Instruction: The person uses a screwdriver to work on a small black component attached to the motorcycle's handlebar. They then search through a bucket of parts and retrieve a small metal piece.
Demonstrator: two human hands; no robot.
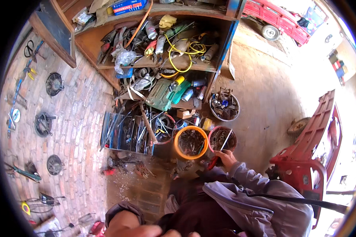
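Note:
My right hand [227, 158] is closed around a tool with a red handle and a long, thin metal shaft, which looks like a screwdriver [226, 140]. Its shaft points away from me over a reddish bucket [216, 137] holding dark, small metal pieces. Just left of that bucket stands an orange-rimmed bucket [206, 141] with similar dark contents. At the bottom edge, close to my body, my left hand [142, 230] shows only in part. The frame cuts off its fingers, so its grip and anything in it are hidden.
Ahead stands a wooden shelf [203, 65] crowded with tools, cans and a yellow hose. A blue metal rack [127, 149] of long tools sits left of the buckets. A grey tub [237, 114] of parts lies beyond them. A red cargo vehicle [304, 146] is at right, a brick wall [81, 130] at left.

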